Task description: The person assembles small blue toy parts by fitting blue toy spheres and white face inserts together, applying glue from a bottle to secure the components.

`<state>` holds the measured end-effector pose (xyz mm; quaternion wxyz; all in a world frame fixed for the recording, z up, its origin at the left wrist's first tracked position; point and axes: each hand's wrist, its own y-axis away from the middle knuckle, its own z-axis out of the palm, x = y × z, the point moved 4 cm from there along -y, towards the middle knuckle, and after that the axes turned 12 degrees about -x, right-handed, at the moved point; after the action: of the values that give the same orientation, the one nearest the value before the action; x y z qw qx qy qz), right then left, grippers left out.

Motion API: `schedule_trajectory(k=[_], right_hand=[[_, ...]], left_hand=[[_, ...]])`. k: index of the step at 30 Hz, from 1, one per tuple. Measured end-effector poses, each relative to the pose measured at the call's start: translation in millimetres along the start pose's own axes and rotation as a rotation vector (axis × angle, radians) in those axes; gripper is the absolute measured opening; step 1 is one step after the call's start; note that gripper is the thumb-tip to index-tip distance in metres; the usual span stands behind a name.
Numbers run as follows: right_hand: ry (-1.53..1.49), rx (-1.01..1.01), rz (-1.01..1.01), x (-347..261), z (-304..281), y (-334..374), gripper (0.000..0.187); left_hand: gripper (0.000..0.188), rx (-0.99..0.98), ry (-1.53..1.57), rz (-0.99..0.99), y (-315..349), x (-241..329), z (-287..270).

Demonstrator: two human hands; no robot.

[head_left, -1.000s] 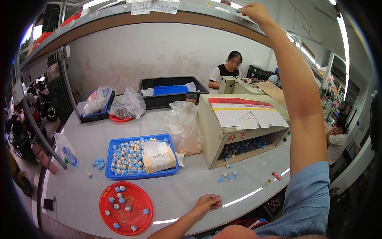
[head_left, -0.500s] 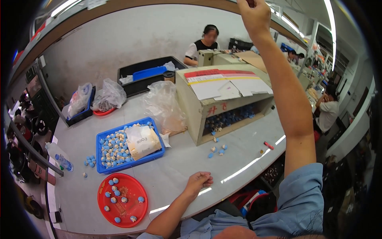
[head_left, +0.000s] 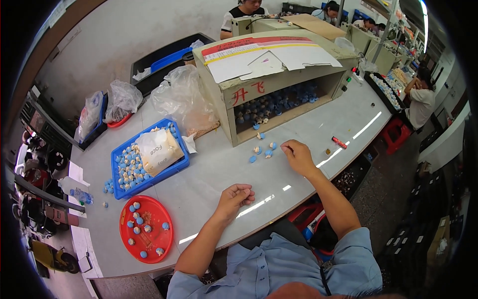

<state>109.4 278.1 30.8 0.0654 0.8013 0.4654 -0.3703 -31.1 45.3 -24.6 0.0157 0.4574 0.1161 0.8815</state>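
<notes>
My right hand (head_left: pixel 298 157) is low over the grey table (head_left: pixel 199 219), just right of a few loose small blue-and-cream ball-shaped pieces (head_left: pixel 269 153). Its fingers are bent and close together; whether anything sits between them is hidden. Nearer to me and further left, my left hand (head_left: pixel 233 203) rests with its thumb against curled fingers, and I cannot make out anything in them. More of the same pieces lie inside the box-shaped grey cabinet (head_left: pixel 226 107), on a round red tray (head_left: pixel 167 212) and in a blue tray (head_left: pixel 184 164) under a paper-like packet (head_left: pixel 158 151).
A red tube (head_left: pixel 339 142) lies right of my right hand. Clear plastic bags (head_left: pixel 181 94) stand behind the blue tray. A plastic bottle (head_left: pixel 82 196) is at the table's left edge. Beyond the cabinet a co-worker (head_left: pixel 244 12) sits; another person (head_left: pixel 422 97) sits at far right.
My right arm has come down from high overhead to the table, beside the loose pieces. The view has tilted downward. My left hand keeps much the same curled pose.
</notes>
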Motion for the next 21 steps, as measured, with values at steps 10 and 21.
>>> schedule_trajectory(k=[10, 21], right_hand=[[0.160, -0.212, -0.056, -16, 32, -11, 0.033], [-0.190, -0.236, -0.027, -15, 33, 6, 0.030]], left_hand=[[0.027, 0.083, 0.020, -0.071, -1, 9, 1], [0.026, 0.250, -0.603, 0.135, -33, 49, 17]])
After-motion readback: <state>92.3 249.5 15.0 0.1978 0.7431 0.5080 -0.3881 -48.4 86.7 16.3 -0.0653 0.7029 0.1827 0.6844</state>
